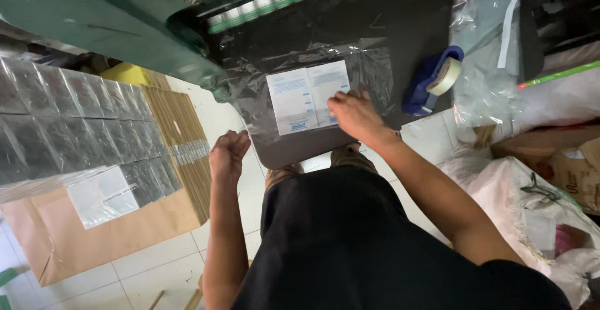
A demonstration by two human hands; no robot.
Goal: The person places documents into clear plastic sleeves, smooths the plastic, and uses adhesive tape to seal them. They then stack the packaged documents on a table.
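Right hand flat on a bagged white leaflet, left hand hanging free off the table edge.

The leaflet's a folded white sheet with blue print, tucked inside a crinkly clear plastic bag on the smooth dark table, right in the middle. Right fingers are spread and pressing on its near right corner. Left hand's loosely curled, fingers apart, gripping nothing. Far right sits a blue tape dispenser with a tan roll. Left of me, shiny wrapped packs lie stacked on brown paper over white floor tiles.
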